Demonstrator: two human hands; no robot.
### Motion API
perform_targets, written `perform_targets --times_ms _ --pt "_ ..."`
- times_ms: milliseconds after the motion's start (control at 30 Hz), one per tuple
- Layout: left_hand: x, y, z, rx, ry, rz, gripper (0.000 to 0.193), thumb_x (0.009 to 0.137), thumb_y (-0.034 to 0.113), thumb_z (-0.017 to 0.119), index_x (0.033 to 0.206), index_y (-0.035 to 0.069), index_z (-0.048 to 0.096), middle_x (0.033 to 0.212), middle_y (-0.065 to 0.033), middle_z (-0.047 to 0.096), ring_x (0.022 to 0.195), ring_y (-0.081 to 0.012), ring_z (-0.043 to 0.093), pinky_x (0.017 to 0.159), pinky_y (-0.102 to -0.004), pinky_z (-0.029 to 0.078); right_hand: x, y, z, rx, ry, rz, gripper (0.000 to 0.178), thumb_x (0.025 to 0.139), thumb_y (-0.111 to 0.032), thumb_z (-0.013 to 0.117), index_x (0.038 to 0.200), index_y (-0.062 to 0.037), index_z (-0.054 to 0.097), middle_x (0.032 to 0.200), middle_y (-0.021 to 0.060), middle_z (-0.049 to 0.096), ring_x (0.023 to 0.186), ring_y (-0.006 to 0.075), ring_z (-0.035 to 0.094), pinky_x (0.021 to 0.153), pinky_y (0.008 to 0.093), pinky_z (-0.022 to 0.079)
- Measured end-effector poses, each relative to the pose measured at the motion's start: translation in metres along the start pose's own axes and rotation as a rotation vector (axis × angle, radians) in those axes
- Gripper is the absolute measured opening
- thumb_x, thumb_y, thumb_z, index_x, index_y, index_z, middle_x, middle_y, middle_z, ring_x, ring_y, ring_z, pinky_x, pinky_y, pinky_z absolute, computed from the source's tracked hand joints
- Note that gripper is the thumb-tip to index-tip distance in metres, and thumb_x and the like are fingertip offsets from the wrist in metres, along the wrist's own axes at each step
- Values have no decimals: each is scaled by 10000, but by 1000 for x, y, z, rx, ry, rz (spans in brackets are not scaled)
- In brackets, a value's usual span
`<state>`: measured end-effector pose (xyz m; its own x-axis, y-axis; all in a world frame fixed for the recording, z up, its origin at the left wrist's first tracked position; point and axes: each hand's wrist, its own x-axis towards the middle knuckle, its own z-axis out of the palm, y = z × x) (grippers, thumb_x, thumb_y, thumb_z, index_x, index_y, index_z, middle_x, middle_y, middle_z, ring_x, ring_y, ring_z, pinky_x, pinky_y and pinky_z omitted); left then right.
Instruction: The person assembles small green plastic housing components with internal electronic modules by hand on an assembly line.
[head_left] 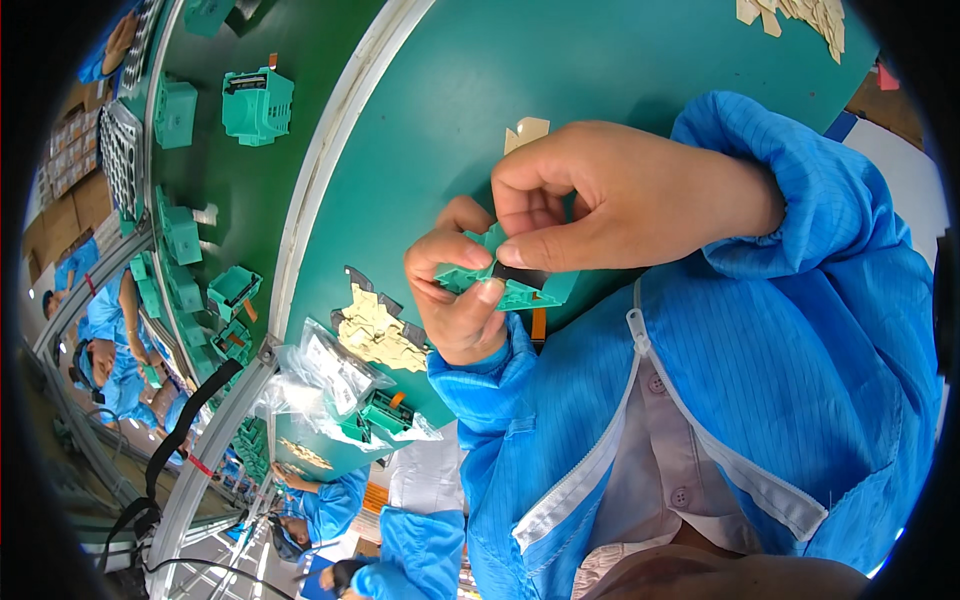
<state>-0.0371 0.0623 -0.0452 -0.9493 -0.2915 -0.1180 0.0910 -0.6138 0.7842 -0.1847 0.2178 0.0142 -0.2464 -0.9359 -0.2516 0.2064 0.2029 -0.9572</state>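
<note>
A small green plastic housing [540, 293] with a black strip [522, 273] along its inside is held above the bench. My left hand [455, 285] grips the housing from the left, its thumb and fingers closed round the edge. From the right, my right hand [630, 200] is closed on the same part, thumb tip pressed at the black strip and fingers curled behind. Those curled fingers hide part of the housing. Beyond my right hand lies a cream-coloured flat piece [526, 132] on the green bench top [440, 110].
Left of my hands lies a pile of cream and black flat pieces [378, 328]; near it are clear plastic bags [325, 370] and a green part [385, 410]. More cream pieces [800, 18] lie far right. Past a metal rail [318, 160], a line carries several green housings [257, 105]. Co-workers [115, 345] sit beyond.
</note>
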Motion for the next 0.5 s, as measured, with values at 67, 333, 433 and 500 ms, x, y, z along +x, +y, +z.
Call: perform_targets --times_ms 67,333,433,500 --pt "0 1 0 23 16 8 237 679 72 787 886 53 671 848 -81 518 741 -135 480 658 -259 363 0 1 0 -13 11 -3 212 945 -194 677 835 -28 605 705 -14 568 642 51 495 539 235 384" --pt "5 2 5 -1 -5 24 236 700 48 779 909 51 670 867 -87 535 734 -134 516 656 -251 401 -4 -1 -4 40 40 13 140 925 -147 667 892 -19 624 748 -9 576 669 51 503 550 226 405" --pt "6 1 5 -6 -10 31 237 702 48 780 912 50 669 871 -92 539 733 -134 519 653 -250 403 -4 -2 -4 47 41 19 137 924 -145 667 890 -19 624 747 -9 575 670 49 508 544 222 405" --pt "6 0 -1 -11 -9 30 237 702 48 781 911 49 669 872 -95 540 731 -134 519 653 -250 404 -4 -3 -4 56 46 23 136 924 -144 667 889 -20 623 745 -8 574 670 47 510 540 221 404"
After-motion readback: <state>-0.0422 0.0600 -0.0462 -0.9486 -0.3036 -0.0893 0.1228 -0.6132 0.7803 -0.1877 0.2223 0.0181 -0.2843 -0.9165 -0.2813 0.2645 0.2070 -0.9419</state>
